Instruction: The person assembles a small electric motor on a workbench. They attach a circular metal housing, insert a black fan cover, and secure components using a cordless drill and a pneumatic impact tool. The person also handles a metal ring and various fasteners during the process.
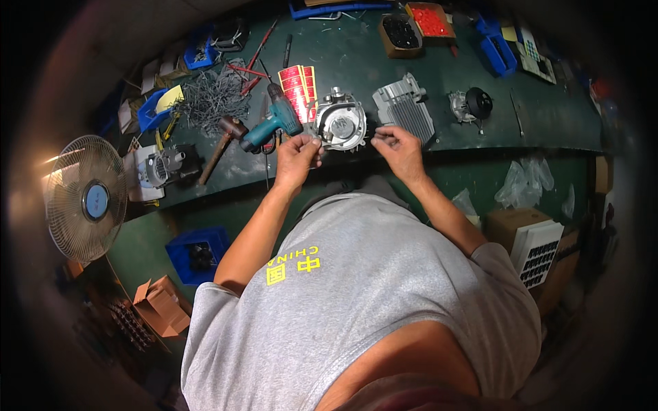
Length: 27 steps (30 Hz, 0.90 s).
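Note:
A round silver metal housing [340,127] with an open circular middle lies on the green workbench in front of me. At its lower left edge is my left hand [296,160], fingers curled and thumb against them; whatever they grip is too small to make out. My right hand [400,152] is just off the housing's right side, thumb and fingertips pinched together, and any small part between them cannot be made out. Beyond that hand lies a finned silver metal casing [406,108]. A teal power drill [274,123] rests left of the housing, partly over red-and-yellow label sheets [296,85].
A mallet [223,144], a heap of grey metal pieces [211,99] and another metal assembly [164,166] lie leftward. A fan [88,198] stands at the bench's left end. Rightward sits a part with a black round cap [473,105]. Small-part boxes [401,35] line the back.

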Available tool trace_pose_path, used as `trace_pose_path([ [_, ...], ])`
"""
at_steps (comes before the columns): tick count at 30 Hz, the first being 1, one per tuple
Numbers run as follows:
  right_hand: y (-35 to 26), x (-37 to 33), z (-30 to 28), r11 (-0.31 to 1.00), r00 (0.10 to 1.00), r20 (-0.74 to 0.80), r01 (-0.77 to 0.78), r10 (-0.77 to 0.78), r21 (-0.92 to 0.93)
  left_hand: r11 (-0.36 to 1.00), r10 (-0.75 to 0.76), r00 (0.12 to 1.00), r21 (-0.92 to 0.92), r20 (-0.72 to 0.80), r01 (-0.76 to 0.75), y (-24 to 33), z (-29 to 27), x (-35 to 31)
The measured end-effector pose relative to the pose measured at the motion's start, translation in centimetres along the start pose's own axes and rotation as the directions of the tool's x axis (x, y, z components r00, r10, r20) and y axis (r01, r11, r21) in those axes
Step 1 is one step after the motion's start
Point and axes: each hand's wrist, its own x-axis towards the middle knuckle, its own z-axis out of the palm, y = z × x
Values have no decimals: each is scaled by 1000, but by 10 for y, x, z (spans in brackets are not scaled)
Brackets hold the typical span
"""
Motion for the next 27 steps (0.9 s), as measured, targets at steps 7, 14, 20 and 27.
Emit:
trace_pose_path([
  [7,-1,-16,29,1000,1000,-24,6,-6,-12,998,-21,999,54,40,19,-13,-3,10],
  [14,1,-16,29,995,998,-42,32,-36,-93,995,-23,997,99,73,16,-12,-6,9],
  [20,7,-16,32,990,998,-40,40,-46,-132,998,15,1000,69,-6,-15,-14,-2,6],
  [27,7,-17,33,985,994,-58,81,-91,-149,990,46,999,134,-29,-42,-13,1,8],
])
